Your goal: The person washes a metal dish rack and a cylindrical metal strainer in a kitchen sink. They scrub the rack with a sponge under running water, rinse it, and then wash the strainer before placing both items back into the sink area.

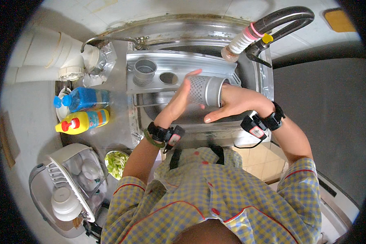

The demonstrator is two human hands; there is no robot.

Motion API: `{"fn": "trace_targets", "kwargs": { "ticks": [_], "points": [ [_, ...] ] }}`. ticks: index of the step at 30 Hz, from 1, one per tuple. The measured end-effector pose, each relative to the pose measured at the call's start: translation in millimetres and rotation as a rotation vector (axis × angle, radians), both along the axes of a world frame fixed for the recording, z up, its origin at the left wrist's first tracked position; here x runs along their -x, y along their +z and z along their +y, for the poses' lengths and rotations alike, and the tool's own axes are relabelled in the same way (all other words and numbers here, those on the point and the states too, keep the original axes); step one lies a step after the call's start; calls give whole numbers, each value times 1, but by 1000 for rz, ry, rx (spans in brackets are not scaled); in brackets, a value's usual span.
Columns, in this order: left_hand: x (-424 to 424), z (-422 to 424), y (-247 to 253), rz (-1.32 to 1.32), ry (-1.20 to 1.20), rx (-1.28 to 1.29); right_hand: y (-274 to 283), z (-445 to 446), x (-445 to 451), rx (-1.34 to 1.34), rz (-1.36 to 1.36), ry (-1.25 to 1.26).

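Observation:
A perforated metal utensil cup lies on its side in the air above the sink. Around its closed end is my left hand, supporting it with fingers partly hidden behind the metal. My right hand reaches into the cup's mouth; its fingers are hidden inside, and the thumb stays outside, spread below the rim. I cannot tell whether those hidden fingers hold anything. Behind, a metal rack rests across the sink. A second metal cup sits in it, beside an open round hole.
A black faucet with a white-wrapped spout overhangs the sink's back right. On the left counter lie a blue bottle and a yellow bottle. Lower left are a bowl of cut greens and a dish basket; white pipes run above.

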State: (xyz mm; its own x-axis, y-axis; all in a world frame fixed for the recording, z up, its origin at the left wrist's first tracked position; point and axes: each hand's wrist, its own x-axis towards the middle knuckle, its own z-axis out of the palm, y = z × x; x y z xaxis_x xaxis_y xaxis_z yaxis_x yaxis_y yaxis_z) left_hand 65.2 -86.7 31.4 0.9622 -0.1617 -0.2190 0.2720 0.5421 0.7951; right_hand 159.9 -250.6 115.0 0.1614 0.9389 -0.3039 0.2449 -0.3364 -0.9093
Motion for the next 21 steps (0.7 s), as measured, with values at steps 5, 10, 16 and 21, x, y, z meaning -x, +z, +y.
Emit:
{"fn": "trace_targets", "kwargs": {
  "ticks": [5,10,16,21],
  "points": [
    [-3,6,-2,93,92,109,-3,-9,-14,-79,-93,36],
    [-4,13,-7,107,47,168,10,-29,-8,-211,-273,-339],
    [-4,9,-6,127,34,173,13,-29,3,-8,-531,-772],
    [0,6,1,146,85,83,9,-35,15,-141,-410,-543]
  ]
}}
